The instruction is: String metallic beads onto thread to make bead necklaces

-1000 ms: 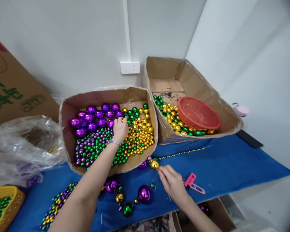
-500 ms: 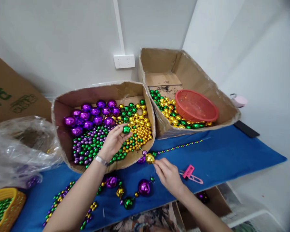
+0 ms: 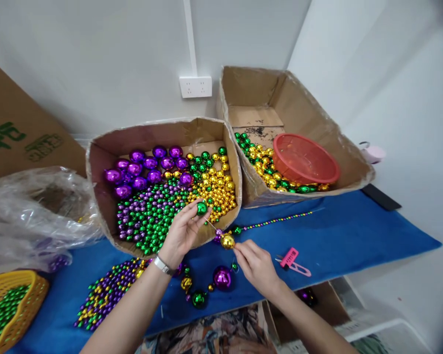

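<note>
Over the front edge of the left cardboard box, my left hand (image 3: 184, 228) pinches a shiny green bead (image 3: 202, 209). A thin needle or wire runs from near that bead down to a small light purple bead (image 3: 219, 233). Beside it is a large gold bead (image 3: 228, 241), held at its right side by the closed fingertips of my right hand (image 3: 254, 265). Below the hands, a strand with a big purple bead (image 3: 222, 279) and a green bead (image 3: 199, 299) lies on the blue cloth (image 3: 243, 305). A thin strand of tiny beads (image 3: 276, 221) stretches away to the right.
The left cardboard box (image 3: 99, 196) holds purple, green and gold beads. In the right box (image 3: 317, 118), a red basket (image 3: 306, 157) sits on more beads. Pink thread snips (image 3: 293, 260) lie to the right. A yellow basket (image 3: 37, 305) and bead strands (image 3: 107, 292) are at left.
My left hand has come lower with the green bead, nearer to the needle and the light purple bead. My right hand stays at the gold bead. The view has shifted slightly.
</note>
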`<state>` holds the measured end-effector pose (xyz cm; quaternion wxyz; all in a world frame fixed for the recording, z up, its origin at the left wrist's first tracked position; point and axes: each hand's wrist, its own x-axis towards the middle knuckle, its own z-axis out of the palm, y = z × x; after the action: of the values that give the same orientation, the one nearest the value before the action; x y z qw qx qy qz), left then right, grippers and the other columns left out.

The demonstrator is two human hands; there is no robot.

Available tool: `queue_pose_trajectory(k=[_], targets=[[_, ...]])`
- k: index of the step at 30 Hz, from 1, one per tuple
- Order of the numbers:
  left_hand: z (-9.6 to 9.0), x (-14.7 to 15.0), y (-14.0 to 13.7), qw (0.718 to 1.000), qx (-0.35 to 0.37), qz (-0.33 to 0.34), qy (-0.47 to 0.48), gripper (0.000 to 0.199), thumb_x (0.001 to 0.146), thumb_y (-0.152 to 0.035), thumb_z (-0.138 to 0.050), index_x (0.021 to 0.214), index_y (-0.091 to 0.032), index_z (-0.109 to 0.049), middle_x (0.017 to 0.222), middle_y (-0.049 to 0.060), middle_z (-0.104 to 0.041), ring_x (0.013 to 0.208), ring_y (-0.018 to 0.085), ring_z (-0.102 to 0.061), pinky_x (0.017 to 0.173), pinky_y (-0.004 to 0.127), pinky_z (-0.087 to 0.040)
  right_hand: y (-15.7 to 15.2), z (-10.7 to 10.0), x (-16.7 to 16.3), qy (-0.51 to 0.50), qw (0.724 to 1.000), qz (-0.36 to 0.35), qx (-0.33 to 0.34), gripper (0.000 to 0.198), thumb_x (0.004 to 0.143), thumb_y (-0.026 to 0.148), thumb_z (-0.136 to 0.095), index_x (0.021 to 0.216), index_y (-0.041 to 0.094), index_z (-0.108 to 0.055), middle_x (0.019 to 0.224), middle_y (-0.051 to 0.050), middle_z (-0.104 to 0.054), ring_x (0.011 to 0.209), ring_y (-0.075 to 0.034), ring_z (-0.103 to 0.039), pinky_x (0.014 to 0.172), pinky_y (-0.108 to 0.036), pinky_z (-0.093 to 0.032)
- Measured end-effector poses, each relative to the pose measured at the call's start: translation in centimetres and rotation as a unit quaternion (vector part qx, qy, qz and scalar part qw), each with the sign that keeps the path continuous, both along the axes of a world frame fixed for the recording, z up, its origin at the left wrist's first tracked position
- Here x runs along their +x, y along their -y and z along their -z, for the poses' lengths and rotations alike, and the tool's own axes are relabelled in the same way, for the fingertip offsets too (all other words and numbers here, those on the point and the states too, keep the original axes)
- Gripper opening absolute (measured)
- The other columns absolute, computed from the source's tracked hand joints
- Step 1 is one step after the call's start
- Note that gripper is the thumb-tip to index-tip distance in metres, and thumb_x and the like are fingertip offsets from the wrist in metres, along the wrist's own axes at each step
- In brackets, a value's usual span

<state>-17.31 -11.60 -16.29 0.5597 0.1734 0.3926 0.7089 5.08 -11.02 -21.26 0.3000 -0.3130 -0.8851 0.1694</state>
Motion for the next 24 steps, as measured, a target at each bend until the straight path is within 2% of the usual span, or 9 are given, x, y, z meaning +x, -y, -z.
queue_pose_trajectory(k=[5, 10, 14, 17, 20, 24], targets=[[0.0, 1.1, 0.2, 0.999, 0.010, -0.031, 0.019, 0.013, 0.073, -0.018, -0.073, 0.082, -0.018, -0.065, 0.086, -0.001, -0.069, 0.098, 0.018, -0.066, 0.107, 0.046, -0.043, 0.1, -0.2, -0.1, 0.006, 1.000, -0.006, 0.006, 0.024, 0.098, 0.020, -0.038, 0.094, 0.019, -0.062, 0.078, -0.004, -0.060, 0.069, -0.014, -0.060, 0.065, -0.025, -0.047], [-0.1, 1.3, 0.4, 0.999, 0.008, -0.032, 0.037, 0.015, 0.072, -0.018, -0.074, 0.082, -0.017, -0.064, 0.086, -0.001, -0.069, 0.100, 0.018, -0.066, 0.107, 0.042, -0.043, 0.1, -0.1, 0.0, 0.016, 1.000, -0.008, 0.003, 0.024, 0.098, 0.020, -0.039, 0.094, 0.018, -0.062, 0.078, -0.004, -0.059, 0.069, -0.015, -0.060, 0.065, -0.025, -0.047], [-0.1, 1.4, 0.4, 0.999, 0.003, -0.043, 0.017, 0.020, 0.071, -0.020, -0.076, 0.085, -0.018, -0.062, 0.085, -0.001, -0.068, 0.099, 0.019, -0.066, 0.107, 0.043, -0.043, 0.2, -0.1, 0.0, 0.020, 1.000, -0.007, 0.002, 0.024, 0.098, 0.020, -0.038, 0.094, 0.019, -0.062, 0.078, -0.004, -0.059, 0.069, -0.014, -0.060, 0.066, -0.025, -0.047], [0.0, 2.0, 0.8, 0.999, 0.008, -0.031, -0.012, 0.026, 0.072, -0.022, -0.075, 0.095, -0.020, -0.062, 0.095, 0.000, -0.066, 0.103, 0.020, -0.064, 0.102, 0.042, -0.046, 0.3, -0.1, -0.2, 0.013, 1.000, -0.005, 0.003, 0.024, 0.098, 0.019, -0.039, 0.093, 0.018, -0.062, 0.077, -0.004, -0.060, 0.068, -0.014, -0.061, 0.065, -0.025, -0.047], [0.6, 2.9, 1.6, 0.998, 0.014, -0.010, -0.060, 0.033, 0.073, -0.021, -0.075, 0.104, -0.023, -0.061, 0.112, 0.003, -0.062, 0.099, 0.018, -0.063, 0.091, 0.036, -0.051, 0.4, -0.1, -0.5, 0.000, 1.000, 0.000, 0.001, 0.022, 0.097, 0.018, -0.040, 0.094, 0.018, -0.062, 0.078, -0.004, -0.061, 0.067, -0.015, -0.062, 0.064, -0.025, -0.047], [1.5, 3.4, 2.5, 0.995, 0.014, 0.007, -0.099, 0.036, 0.072, -0.021, -0.075, 0.105, -0.024, -0.062, 0.120, 0.005, -0.058, 0.095, 0.016, -0.062, 0.085, 0.031, -0.051, 0.5, 0.0, -0.5, 0.002, 1.000, 0.007, -0.005, 0.022, 0.097, 0.019, -0.041, 0.092, 0.018, -0.062, 0.076, -0.004, -0.062, 0.067, -0.015, -0.062, 0.063, -0.025, -0.046]])
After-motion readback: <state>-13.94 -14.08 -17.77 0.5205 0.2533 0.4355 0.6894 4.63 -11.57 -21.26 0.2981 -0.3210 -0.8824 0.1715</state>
